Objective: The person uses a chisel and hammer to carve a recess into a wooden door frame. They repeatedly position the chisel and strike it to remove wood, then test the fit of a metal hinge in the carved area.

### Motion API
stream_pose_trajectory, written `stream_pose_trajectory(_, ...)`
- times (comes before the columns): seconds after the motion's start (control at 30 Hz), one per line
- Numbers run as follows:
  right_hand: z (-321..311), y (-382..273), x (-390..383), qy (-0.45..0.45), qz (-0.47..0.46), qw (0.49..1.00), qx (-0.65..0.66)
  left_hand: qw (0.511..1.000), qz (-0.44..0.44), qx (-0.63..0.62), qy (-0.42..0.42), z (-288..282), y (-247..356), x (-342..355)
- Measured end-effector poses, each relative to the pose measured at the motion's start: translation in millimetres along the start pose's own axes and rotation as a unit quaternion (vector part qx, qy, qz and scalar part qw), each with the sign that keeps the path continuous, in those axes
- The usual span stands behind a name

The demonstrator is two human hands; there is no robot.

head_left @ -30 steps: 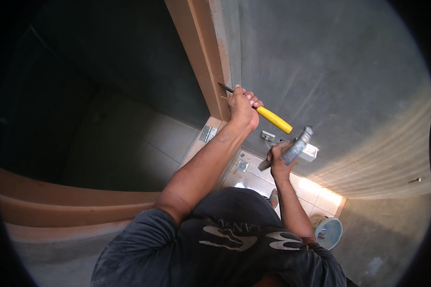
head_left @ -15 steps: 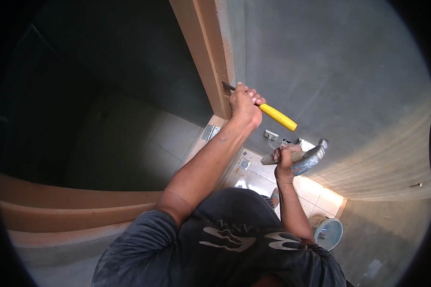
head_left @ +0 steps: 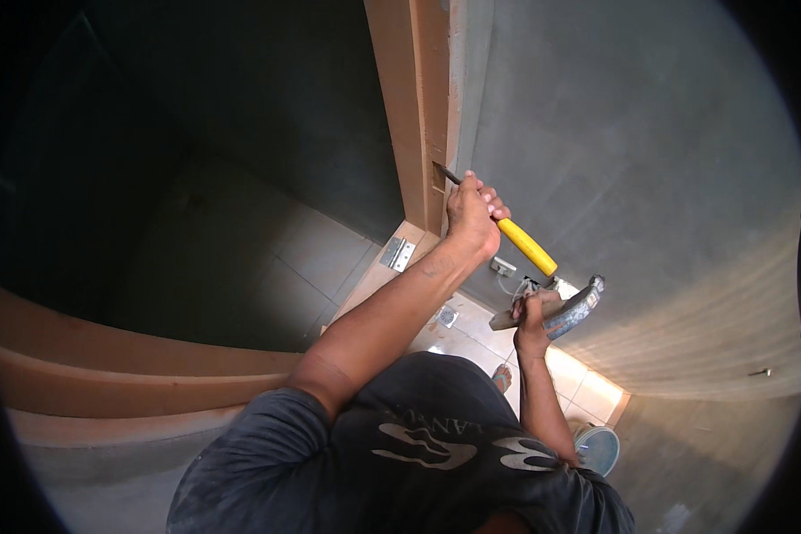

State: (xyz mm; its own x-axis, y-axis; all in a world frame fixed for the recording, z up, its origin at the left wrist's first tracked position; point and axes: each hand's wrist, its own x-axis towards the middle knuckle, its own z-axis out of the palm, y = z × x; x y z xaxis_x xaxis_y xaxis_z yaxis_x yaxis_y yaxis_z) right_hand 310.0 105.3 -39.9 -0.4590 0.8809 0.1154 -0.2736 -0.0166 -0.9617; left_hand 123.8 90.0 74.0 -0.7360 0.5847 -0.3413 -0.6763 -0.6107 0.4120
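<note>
My left hand (head_left: 476, 216) is closed around a chisel with a yellow handle (head_left: 528, 246). The chisel's dark blade tip rests at a shallow cut recess (head_left: 439, 176) in the orange-brown door frame (head_left: 416, 116). In my right hand (head_left: 531, 325) is a claw hammer, gripped by its wooden handle close to the worn metal head (head_left: 578, 307). The hammer head hangs a little below and right of the chisel's butt end, apart from it. A silver hinge (head_left: 398, 254) lies at the foot of the frame.
A grey plastered wall (head_left: 632, 160) stands on the right, with a wall socket (head_left: 503, 266) and loose wires low on it. The tiled floor has a drain grate (head_left: 446, 316) and a bucket (head_left: 598, 449). Left of the frame is a dark doorway (head_left: 240, 222).
The frame and both hands appear shifted right and slightly down in view. The hammer has come nearer the chisel's butt end. Both hands keep their grips.
</note>
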Motion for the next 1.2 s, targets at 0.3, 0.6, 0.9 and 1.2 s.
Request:
stream_pose_trajectory(0.3,16,1,-6,0.054,-0.007,0.993,0.107,0.999,-0.001,0.035,-0.003,2,3,-2)
stream_pose_trajectory(0.6,15,5,6,0.024,0.000,0.999,0.030,1.000,0.010,0.030,-0.005,0,2,3)
stream_pose_trajectory(0.9,13,-3,10,0.052,0.009,0.997,0.060,1.000,0.011,0.010,-0.005,-3,0,6)
stream_pose_trajectory(1.2,17,-8,6,0.058,0.026,0.996,0.067,1.000,0.007,-0.003,-0.006,-1,2,3)
